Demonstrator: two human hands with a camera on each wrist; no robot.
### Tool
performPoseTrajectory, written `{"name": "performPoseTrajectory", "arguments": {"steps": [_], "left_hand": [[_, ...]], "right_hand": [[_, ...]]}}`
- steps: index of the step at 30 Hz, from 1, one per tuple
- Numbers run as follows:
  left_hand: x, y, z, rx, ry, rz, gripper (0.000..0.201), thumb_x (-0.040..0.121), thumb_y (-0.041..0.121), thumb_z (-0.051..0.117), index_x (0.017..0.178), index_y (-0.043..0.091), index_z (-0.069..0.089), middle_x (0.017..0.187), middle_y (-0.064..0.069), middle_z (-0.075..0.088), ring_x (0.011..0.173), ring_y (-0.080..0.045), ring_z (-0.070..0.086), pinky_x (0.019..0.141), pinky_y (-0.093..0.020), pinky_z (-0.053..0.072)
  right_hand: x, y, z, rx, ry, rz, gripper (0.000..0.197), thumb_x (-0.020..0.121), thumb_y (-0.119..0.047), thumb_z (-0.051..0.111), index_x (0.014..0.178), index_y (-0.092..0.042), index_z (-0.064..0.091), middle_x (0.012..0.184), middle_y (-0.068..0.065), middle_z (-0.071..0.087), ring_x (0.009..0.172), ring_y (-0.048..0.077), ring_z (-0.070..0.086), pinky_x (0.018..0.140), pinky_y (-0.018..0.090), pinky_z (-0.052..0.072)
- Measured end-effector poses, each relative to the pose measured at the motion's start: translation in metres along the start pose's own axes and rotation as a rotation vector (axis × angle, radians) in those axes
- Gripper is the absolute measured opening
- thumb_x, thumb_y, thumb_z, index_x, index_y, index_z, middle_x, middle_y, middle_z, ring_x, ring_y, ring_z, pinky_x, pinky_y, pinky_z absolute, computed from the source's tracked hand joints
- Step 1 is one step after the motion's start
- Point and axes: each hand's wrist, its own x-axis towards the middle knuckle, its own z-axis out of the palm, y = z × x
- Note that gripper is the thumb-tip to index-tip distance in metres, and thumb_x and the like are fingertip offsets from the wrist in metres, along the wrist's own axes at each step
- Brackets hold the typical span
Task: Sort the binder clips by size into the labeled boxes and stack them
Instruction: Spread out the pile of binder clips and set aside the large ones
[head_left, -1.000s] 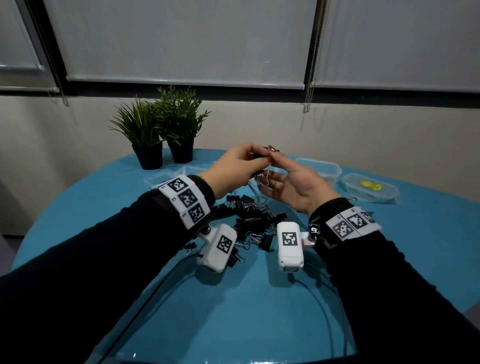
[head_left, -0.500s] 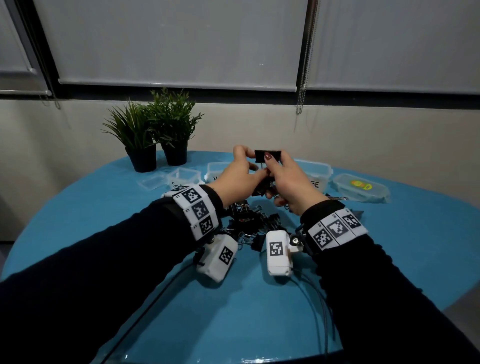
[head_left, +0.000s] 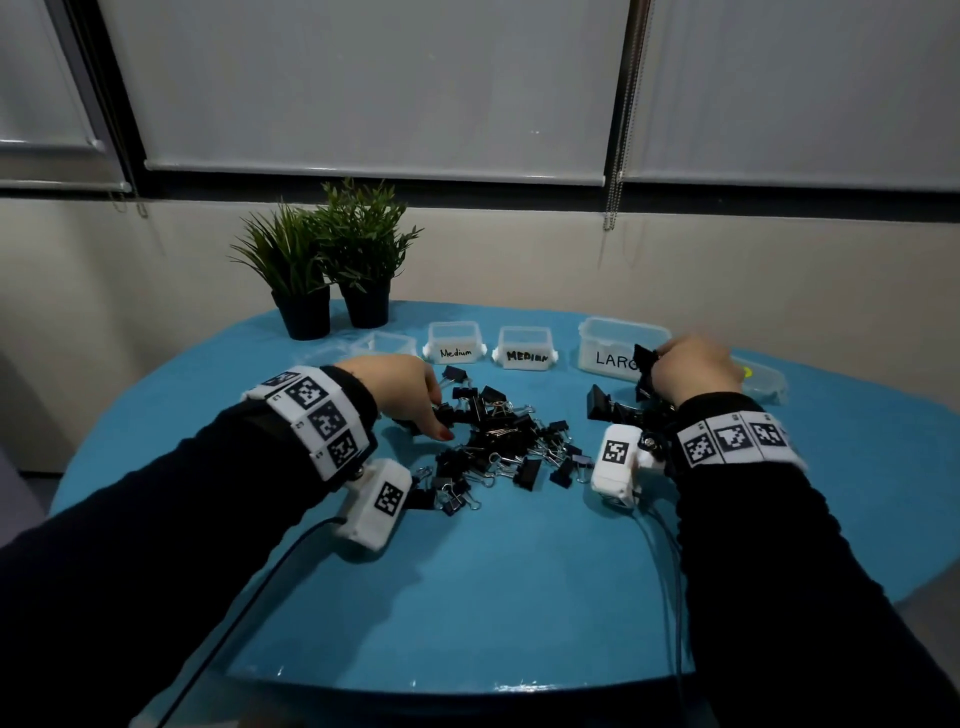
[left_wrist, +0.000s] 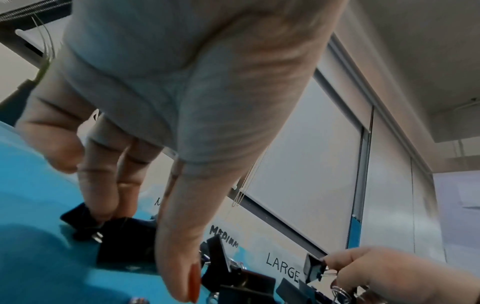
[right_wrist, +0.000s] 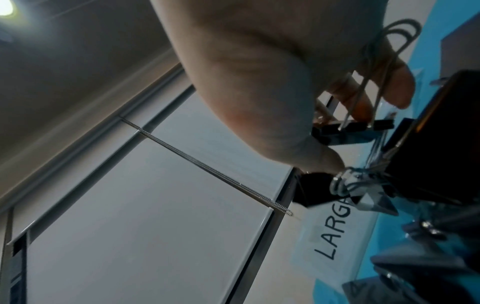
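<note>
A pile of black binder clips (head_left: 498, 441) of mixed sizes lies mid-table. My left hand (head_left: 436, 421) reaches down into the pile's left edge. Its straight fingertips (left_wrist: 103, 214) touch a black clip (left_wrist: 124, 240), with the thumb apart beside it. My right hand (head_left: 660, 364) holds a large black binder clip (head_left: 645, 361) just in front of the box labelled LARGE (head_left: 613, 338). In the right wrist view the right hand (right_wrist: 358, 127) pinches the large clip (right_wrist: 348, 133) by its wire handles. Two boxes marked Medium (head_left: 453, 340) (head_left: 524, 348) stand left of it.
Two potted plants (head_left: 332, 270) stand at the back left, with clear small boxes (head_left: 384, 345) in front of them. A lidded container (head_left: 763, 382) sits behind my right hand. More large clips (head_left: 602, 402) lie by my right wrist. The blue table's (head_left: 493, 597) near half is bare.
My hands were together above the pile, working a clip. They have parted: the left dropped to the pile's left edge, the right carried the large clip right towards the LARGE box.
</note>
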Motion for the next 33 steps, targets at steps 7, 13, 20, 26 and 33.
{"name": "performPoseTrajectory", "arguments": {"steps": [7, 13, 20, 26, 33], "left_hand": [[0.01, -0.008, 0.009, -0.137, -0.062, -0.023, 0.049, 0.084, 0.033, 0.081, 0.127, 0.028, 0.058, 0.097, 0.005, 0.062, 0.081, -0.012, 0.061, 0.08, -0.03, 0.06], [0.018, -0.014, 0.012, -0.268, -0.028, 0.021, 0.036, 0.095, 0.018, 0.068, 0.128, 0.032, 0.06, 0.089, 0.001, 0.068, 0.078, -0.013, 0.065, 0.071, -0.028, 0.06], [0.011, 0.009, -0.006, -0.644, 0.12, 0.348, 0.031, 0.096, 0.021, 0.067, 0.123, 0.035, 0.059, 0.094, -0.004, 0.062, 0.085, -0.019, 0.061, 0.074, -0.034, 0.053], [0.023, 0.027, 0.003, -0.607, 0.338, 0.451, 0.053, 0.084, 0.024, 0.08, 0.128, 0.036, 0.053, 0.102, -0.003, 0.063, 0.075, -0.016, 0.062, 0.074, -0.046, 0.061], [0.048, 0.024, 0.009, -0.461, 0.277, 0.35, 0.088, 0.082, 0.042, 0.08, 0.152, 0.027, 0.028, 0.123, -0.001, 0.061, 0.11, -0.02, 0.063, 0.091, -0.033, 0.053]], "right_hand": [[-0.004, -0.006, 0.008, -0.037, -0.107, 0.134, 0.055, 0.086, -0.037, 0.061, 0.135, -0.013, 0.054, 0.149, 0.018, 0.044, 0.138, 0.041, 0.036, 0.115, 0.057, 0.023], [-0.03, -0.029, 0.001, 0.334, 0.104, -0.248, 0.041, 0.08, -0.032, 0.061, 0.121, -0.027, 0.067, 0.14, 0.013, 0.047, 0.133, 0.037, 0.04, 0.111, 0.051, 0.036], [-0.08, -0.068, 0.009, 0.926, -0.45, -0.512, 0.032, 0.095, -0.036, 0.066, 0.116, -0.012, 0.069, 0.112, 0.014, 0.069, 0.093, 0.026, 0.071, 0.071, 0.031, 0.058], [-0.096, -0.071, 0.005, 1.277, -0.865, -0.402, 0.048, 0.1, -0.041, 0.055, 0.128, -0.002, 0.059, 0.103, 0.021, 0.07, 0.085, 0.035, 0.071, 0.071, 0.036, 0.057], [-0.074, -0.06, -0.004, 1.049, -0.355, -0.269, 0.013, 0.097, 0.002, 0.051, 0.099, -0.003, 0.063, 0.086, 0.02, 0.067, 0.054, 0.02, 0.066, 0.051, 0.026, 0.056]]}}
